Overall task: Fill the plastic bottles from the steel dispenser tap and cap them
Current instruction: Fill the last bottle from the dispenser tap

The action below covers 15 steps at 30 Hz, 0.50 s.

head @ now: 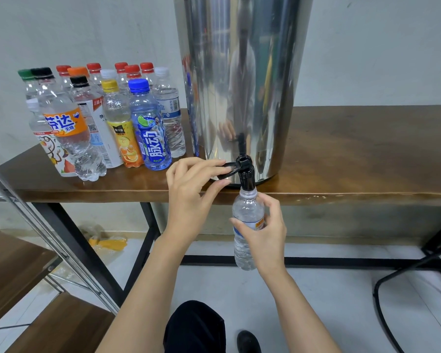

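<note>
A tall steel dispenser [239, 80] stands on the wooden table [354, 154], its black tap [245, 174] jutting over the front edge. My right hand [262, 233] grips a clear uncapped plastic bottle [246, 217] and holds its mouth right under the tap's spout, below the table edge. The bottle holds water, its level hard to read. My left hand [194, 189] pinches the tap's black lever [227, 169], which points left. Several capped bottles [107, 118] with red, black, orange, yellow, blue and white caps stand in a cluster on the table's left end.
A black table leg [143, 245] and crossbar run beneath the table. Wooden steps with a metal rail [43, 233] rise at the lower left. Black cables and a stand base [418, 276] lie on the floor to the right. My dark knee and shoe show below.
</note>
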Each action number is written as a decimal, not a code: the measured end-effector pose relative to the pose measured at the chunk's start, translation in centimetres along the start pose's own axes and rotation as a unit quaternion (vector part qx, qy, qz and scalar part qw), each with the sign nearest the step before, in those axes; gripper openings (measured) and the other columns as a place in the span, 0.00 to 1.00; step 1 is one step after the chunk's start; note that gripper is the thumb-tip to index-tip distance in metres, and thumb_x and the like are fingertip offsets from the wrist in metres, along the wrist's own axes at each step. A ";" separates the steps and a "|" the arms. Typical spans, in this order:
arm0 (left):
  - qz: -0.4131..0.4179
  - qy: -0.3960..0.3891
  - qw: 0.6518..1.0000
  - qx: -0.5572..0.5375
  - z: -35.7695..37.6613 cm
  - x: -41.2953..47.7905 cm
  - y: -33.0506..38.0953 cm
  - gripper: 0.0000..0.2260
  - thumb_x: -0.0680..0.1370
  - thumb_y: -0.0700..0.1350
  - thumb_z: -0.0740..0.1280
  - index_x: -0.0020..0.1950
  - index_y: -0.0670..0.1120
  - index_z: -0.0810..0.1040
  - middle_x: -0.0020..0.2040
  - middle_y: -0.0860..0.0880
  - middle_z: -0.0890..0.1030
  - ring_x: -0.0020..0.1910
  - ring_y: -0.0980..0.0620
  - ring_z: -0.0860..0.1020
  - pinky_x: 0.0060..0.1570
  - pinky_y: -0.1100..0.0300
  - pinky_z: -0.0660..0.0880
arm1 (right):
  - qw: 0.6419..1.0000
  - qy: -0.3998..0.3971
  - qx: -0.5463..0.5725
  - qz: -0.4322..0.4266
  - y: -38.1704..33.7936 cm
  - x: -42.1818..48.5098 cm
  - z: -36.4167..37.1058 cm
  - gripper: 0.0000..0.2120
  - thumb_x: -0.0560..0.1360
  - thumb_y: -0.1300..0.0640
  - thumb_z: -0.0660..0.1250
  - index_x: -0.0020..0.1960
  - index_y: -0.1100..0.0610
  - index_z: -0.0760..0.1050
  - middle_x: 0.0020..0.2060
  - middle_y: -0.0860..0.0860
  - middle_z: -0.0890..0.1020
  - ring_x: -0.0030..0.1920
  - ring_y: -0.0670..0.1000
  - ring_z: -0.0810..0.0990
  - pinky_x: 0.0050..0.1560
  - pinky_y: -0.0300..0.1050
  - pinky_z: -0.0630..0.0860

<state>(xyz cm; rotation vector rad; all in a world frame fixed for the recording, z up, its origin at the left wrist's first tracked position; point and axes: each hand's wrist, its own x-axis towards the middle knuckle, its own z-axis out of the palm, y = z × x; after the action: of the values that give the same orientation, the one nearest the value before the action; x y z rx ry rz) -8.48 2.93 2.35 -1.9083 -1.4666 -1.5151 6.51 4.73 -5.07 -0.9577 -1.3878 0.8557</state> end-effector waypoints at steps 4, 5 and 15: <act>0.002 0.000 1.000 -0.001 0.0 0.0 0.0 0.08 0.77 0.50 0.70 0.54 0.51 0.84 0.57 0.58 0.82 0.56 0.53 0.75 0.60 0.47 0.65 | 1.000 -0.001 0.000 -0.001 0.0 0.1 0.0 0.33 0.64 0.61 0.82 0.59 0.40 0.71 0.57 0.41 0.78 0.58 0.44 0.78 0.59 0.46 0.78; 0.002 0.000 1.000 -0.002 0.0 0.1 0.1 0.08 0.77 0.50 0.70 0.54 0.51 0.84 0.57 0.58 0.82 0.55 0.53 0.75 0.60 0.47 0.65 | 1.000 -0.001 0.001 -0.001 0.0 0.1 0.0 0.32 0.64 0.61 0.82 0.59 0.40 0.71 0.57 0.41 0.78 0.58 0.45 0.78 0.59 0.47 0.78; -0.001 -0.006 1.000 -0.006 0.0 0.0 0.1 0.08 0.78 0.49 0.69 0.54 0.50 0.84 0.57 0.57 0.83 0.56 0.51 0.76 0.61 0.45 0.65 | 1.000 -0.001 0.007 -0.003 0.1 0.1 0.0 0.32 0.64 0.62 0.82 0.60 0.42 0.72 0.57 0.42 0.78 0.59 0.45 0.78 0.59 0.45 0.77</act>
<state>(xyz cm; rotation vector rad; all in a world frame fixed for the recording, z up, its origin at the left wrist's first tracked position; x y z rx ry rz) -8.40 2.88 2.42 -1.9266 -1.4677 -1.5179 6.53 4.82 -5.16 -0.9429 -1.3838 0.8607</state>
